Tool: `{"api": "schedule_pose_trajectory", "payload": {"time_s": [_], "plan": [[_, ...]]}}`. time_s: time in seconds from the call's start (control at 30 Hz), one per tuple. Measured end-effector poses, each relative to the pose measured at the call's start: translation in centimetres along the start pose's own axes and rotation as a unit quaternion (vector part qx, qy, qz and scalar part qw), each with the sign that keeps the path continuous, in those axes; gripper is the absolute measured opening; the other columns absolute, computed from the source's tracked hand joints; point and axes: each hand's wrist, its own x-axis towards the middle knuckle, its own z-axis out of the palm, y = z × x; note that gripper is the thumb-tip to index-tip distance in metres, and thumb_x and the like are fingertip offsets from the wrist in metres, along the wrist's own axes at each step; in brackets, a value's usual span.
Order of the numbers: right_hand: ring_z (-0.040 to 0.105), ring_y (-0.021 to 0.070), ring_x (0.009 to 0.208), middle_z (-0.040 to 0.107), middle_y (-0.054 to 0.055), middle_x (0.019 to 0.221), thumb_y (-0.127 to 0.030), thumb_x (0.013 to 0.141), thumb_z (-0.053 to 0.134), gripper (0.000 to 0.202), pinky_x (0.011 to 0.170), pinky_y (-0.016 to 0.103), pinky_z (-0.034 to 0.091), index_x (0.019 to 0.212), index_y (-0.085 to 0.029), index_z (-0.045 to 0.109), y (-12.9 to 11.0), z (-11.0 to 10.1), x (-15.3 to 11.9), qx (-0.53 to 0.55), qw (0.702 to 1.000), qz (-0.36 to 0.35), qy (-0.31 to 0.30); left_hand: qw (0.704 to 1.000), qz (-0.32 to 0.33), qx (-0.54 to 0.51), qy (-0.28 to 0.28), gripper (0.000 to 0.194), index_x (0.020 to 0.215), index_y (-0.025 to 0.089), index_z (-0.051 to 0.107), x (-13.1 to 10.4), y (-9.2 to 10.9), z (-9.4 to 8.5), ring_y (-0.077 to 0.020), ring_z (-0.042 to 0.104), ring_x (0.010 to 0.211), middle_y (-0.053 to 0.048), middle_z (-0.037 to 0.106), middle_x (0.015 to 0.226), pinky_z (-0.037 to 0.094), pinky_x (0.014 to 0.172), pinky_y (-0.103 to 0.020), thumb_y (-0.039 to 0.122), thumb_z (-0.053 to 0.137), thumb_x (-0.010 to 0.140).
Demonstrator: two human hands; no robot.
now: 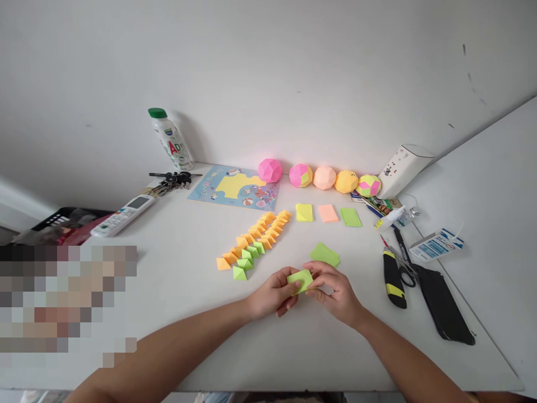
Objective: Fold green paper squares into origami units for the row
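I see the green paper [305, 276] between both hands: left hand [273, 294] pinches it; right hand [337, 288] meets its edge, grip unclear to me. Uneven thumb pressure could crease it crooked.

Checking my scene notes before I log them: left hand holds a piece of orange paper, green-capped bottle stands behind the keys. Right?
One fix: the piece of paper in the left hand is yellow-green, not orange, as the head view shows. The green-capped bottle does stand behind the keys.
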Motion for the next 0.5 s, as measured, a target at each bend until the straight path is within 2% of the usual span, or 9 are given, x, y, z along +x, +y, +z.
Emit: {"api": "schedule_pose_trajectory", "payload": {"time_s": [0.1, 0.2, 0.3, 0.4, 0.43, 0.5], "plan": [[0.060, 0.0204, 0.091, 0.062, 0.010, 0.100, -0.026, 0.083, 0.059, 0.016, 0.075, 0.031, 0.050, 0.069, -0.018, 0.061, -0.31, -0.11, 0.09, 0.048, 0.996, 0.079, 0.005, 0.999, -0.004, -0.034, -0.020, 0.030, 0.099, 0.018, 0.043, 0.09, 0.10, -0.19, -0.0068, 0.043, 0.030, 0.006, 0.053, 0.047, 0.033, 0.032, -0.016, 0.040, 0.055, 0.082], [0.059, 0.0141, 0.069, 0.061, 0.008, 0.093, -0.030, 0.085, 0.056, 0.025, 0.062, 0.026, 0.049, 0.064, -0.016, 0.059, -0.48, -0.18, 0.08, 0.109, 0.984, 0.142, 0.008, 0.997, 0.016, -0.066, -0.034, 0.034, 0.111, 0.018, 0.040, 0.13, 0.03, -0.35, -0.0095, 0.051, 0.037, 0.002, 0.059, 0.058, 0.043, 0.039, -0.021, 0.037, 0.050, 0.085], [0.051, 0.0092, 0.052, 0.058, 0.002, 0.070, -0.032, 0.085, 0.056, 0.026, 0.050, 0.022, 0.044, 0.065, -0.016, 0.057, -0.52, -0.21, -0.07, 0.144, 0.971, 0.188, 0.017, 0.994, 0.064, -0.064, -0.055, 0.039, 0.115, 0.018, 0.043, 0.01, -0.01, -0.32, -0.0163, 0.062, 0.062, -0.006, 0.060, 0.081, 0.048, 0.044, -0.024, 0.044, 0.045, 0.086], [0.045, 0.0082, 0.043, 0.045, -0.005, 0.047, -0.034, 0.085, 0.055, 0.027, 0.042, 0.019, 0.036, 0.066, -0.016, 0.056, -0.60, -0.25, -0.24, 0.134, 0.963, 0.232, 0.029, 0.993, 0.098, -0.005, -0.059, 0.035, 0.099, 0.016, 0.055, -0.17, 0.00, -0.07, -0.0218, 0.058, 0.089, -0.011, 0.052, 0.103, 0.052, 0.048, -0.024, 0.043, 0.059, 0.078], [0.042, 0.0075, 0.040, 0.043, -0.006, 0.044, -0.035, 0.085, 0.056, 0.027, 0.040, 0.019, 0.035, 0.066, -0.016, 0.056, -0.66, -0.25, -0.27, 0.132, 0.960, 0.243, 0.032, 0.994, 0.095, 0.012, -0.056, 0.032, 0.092, 0.014, 0.057, -0.21, -0.02, 0.03, -0.0212, 0.057, 0.089, -0.011, 0.052, 0.104, 0.052, 0.049, -0.024, 0.042, 0.061, 0.076], [0.041, 0.0069, 0.038, 0.043, -0.006, 0.044, -0.037, 0.084, 0.056, 0.028, 0.038, 0.018, 0.034, 0.067, -0.015, 0.057, -0.84, -0.24, -0.28, 0.139, 0.957, 0.254, 0.036, 0.995, 0.071, 0.030, -0.055, 0.031, 0.082, 0.012, 0.057, -0.25, -0.10, 0.18, -0.0172, 0.059, 0.076, -0.008, 0.056, 0.092, 0.051, 0.049, -0.024, 0.043, 0.058, 0.078]]}}
